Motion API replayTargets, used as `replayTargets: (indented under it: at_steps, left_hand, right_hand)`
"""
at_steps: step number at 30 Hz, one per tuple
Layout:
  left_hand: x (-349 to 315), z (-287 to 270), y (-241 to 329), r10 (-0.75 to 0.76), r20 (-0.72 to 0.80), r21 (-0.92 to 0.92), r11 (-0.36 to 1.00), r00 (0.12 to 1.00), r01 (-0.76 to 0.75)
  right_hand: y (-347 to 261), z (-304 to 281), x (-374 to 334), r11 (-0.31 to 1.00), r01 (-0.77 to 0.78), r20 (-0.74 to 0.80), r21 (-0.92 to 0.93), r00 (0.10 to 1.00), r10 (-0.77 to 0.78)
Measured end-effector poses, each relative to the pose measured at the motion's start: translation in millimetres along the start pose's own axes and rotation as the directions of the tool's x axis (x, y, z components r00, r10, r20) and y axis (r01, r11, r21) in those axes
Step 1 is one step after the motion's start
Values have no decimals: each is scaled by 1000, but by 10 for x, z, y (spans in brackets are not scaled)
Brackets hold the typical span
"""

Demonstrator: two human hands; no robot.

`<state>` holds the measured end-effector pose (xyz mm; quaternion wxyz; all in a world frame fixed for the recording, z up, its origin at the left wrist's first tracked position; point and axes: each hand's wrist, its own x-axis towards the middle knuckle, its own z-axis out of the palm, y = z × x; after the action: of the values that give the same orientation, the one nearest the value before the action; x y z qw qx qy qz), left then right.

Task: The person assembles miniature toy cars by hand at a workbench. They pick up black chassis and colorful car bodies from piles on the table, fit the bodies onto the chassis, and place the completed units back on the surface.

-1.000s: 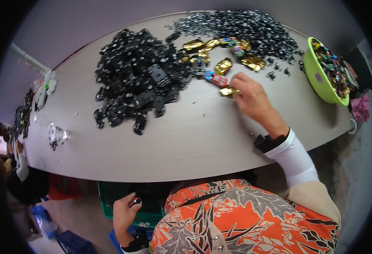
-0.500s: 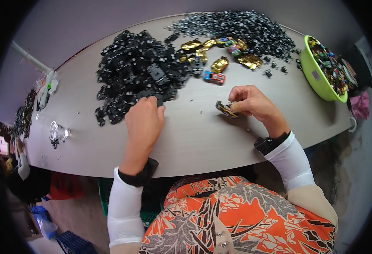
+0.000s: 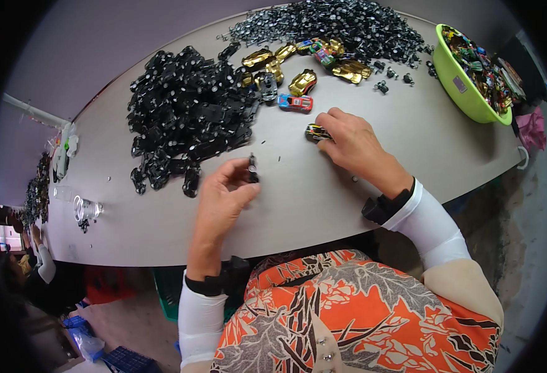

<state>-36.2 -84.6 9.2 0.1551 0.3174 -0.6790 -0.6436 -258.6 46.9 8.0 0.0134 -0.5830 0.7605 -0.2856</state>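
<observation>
With the middle of our view as the dial, we had one yellow-and-black toy car (image 3: 315,132) at one o'clock, pinched in the grip of our right hand (image 3: 355,146); whether it touched the desk (image 3: 310,217) we could not tell. At ten o'clock our left hand (image 3: 218,198) pinched one slim dark part (image 3: 253,170) between thumb and fingers, above the desk. Between twelve and one we counted one red-and-blue toy car (image 3: 296,103) and, just beyond it, at least five gold car bodies (image 3: 302,82), some overlapping. Between ten and eleven lay one heap of black car bases (image 3: 189,112), too many for us to count. Toward one o'clock, farther off, spread one heap of small wheel pieces (image 3: 335,28), with at least four loose by its near edge. At two we had one full lime-green basin (image 3: 458,93); at nine, one clear cup (image 3: 88,209).
</observation>
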Motion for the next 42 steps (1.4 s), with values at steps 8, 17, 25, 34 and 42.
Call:
replayTargets:
  at_steps: [8, 17, 25, 34, 42]
  left_hand:
    - [-194, 66, -121, -98, 311, -686, 665, 945, 295]
    - [-292, 247, -105, -58, 283, -714, 654, 957, 250]
    - [-325, 267, -152, -11, 240, -780, 593, 971, 200]
    - [-378, 316, -147, 9, 205, -774, 614, 979, 157]
    - [-367, 337, -133, 20, 174, -763, 634, 985, 122]
  right_hand:
    - [-240, -107, -115, 466, -426, 422, 776, 899, 119]
    - [-729, 55, -358, 124, -463, 437, 878, 879, 190]
    - [-838, 94, -519, 255, -321, 260, 912, 934, 246]
    - [-808, 161, -602, 307, -247, 177, 919, 955, 238]
    - [-817, 132, -634, 271, -177, 107, 946, 961, 255]
